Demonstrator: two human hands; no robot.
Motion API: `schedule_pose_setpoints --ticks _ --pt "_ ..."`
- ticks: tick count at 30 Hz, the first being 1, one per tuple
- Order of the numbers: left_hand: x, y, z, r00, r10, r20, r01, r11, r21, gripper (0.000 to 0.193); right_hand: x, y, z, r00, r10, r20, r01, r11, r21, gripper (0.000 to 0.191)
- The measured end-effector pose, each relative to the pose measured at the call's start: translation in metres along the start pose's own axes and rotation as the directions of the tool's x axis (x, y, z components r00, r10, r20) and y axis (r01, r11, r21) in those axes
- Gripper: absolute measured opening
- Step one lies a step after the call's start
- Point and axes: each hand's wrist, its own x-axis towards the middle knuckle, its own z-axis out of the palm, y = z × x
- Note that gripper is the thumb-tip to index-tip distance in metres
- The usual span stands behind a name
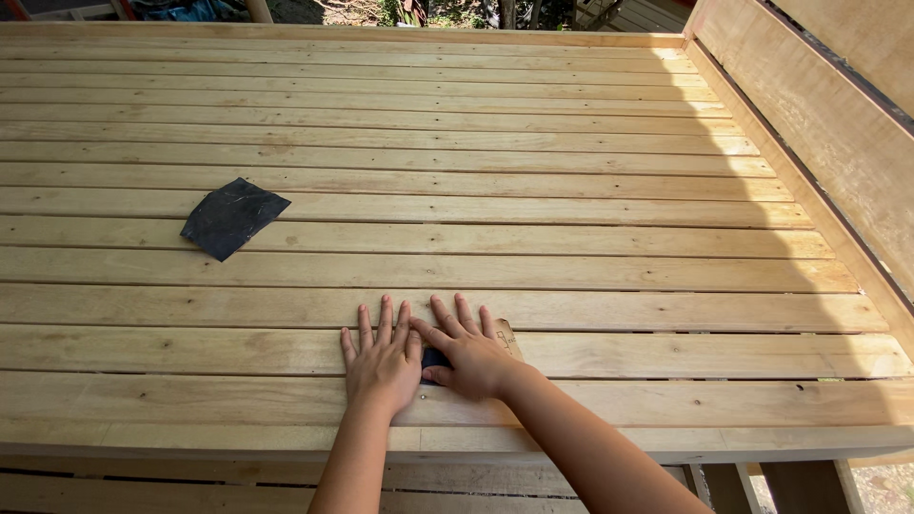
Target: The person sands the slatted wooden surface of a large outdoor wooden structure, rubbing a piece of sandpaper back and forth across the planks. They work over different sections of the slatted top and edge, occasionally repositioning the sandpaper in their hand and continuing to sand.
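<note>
My left hand (381, 357) lies flat, fingers spread, on a wooden slat of the slatted platform (571, 238) near its front edge. My right hand (468, 350) lies beside it, pressing down a piece of sandpaper (506, 335). The paper's brown back shows past the fingers and a dark patch shows between the two hands. The thumbs of both hands touch over it. A second dark sheet of sandpaper (233, 217) lies loose on the slats to the far left, well apart from both hands.
A tall wooden side panel (838, 124) rises along the right edge of the platform. The front rail (190, 440) runs below my wrists, with lower slats and legs beneath it. Greenery and clutter show beyond the far edge.
</note>
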Motion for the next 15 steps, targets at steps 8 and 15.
schedule_pose_setpoints --ticks 8,15 --pt "0.001 0.000 0.006 1.000 0.016 -0.014 -0.016 1.000 -0.006 0.063 -0.077 0.078 -0.037 0.976 0.204 0.079 -0.196 0.975 -0.104 0.085" --pt "0.000 0.001 -0.001 1.000 -0.004 0.005 0.003 1.000 0.020 0.063 -0.004 0.000 0.001 1.000 -0.013 -0.014 0.012 0.999 -0.031 0.079"
